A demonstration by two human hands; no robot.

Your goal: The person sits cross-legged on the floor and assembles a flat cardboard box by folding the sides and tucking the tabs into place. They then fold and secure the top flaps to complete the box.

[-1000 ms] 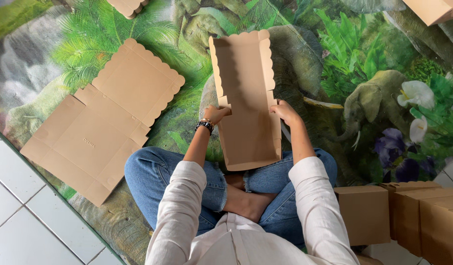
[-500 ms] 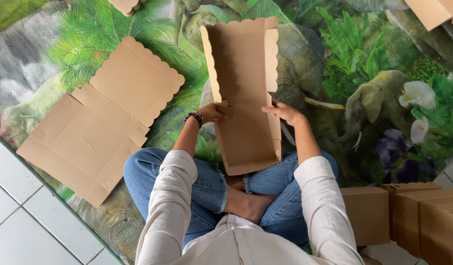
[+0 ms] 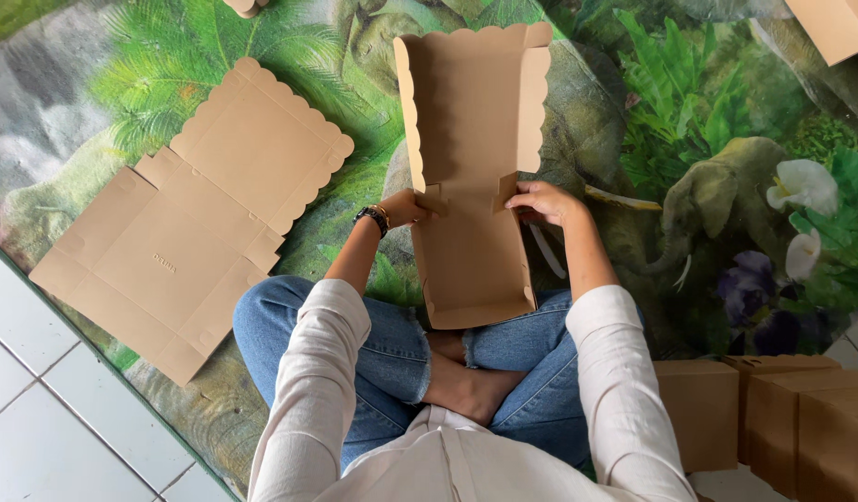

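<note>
1. We sit cross-legged in blue jeans (image 3: 373, 353) w/ a light long-sleeve top, on a mat (image 3: 689, 158) printed w/ green palms, an elephant and white flowers.
2. Nearest us, bottom right: a row of folded brown boxes (image 3: 773, 418), plain cubes set side by side, touching each other.
3. We hold a part-folded carton (image 3: 471, 186) over our knees. Its long axis runs away from us; near end rests by the legs, far end points up-frame.
4. Carton look: plain brown card, near half w/ low side walls raised like a shallow tray, far half a lid panel w/ scalloped edges, side flaps partly turned in.
5. Our left hand (image 3: 412, 206), w/ a dark wrist band, pinches the carton's left wall at mid-length; fingers closed on the small tab there.
6. Our right hand (image 3: 541, 200) grips the right wall at the same level, fingers curled over the edge.
7. Left of us: a flat unfolded carton blank (image 3: 192, 218) lies on the mat, skewed diagonally, scalloped end far; a tiny mark at centre, too small to tell.
8. Far top right: another brown box corner (image 3: 833, 26); white floor tiles (image 3: 39, 418) bottom left.
</note>
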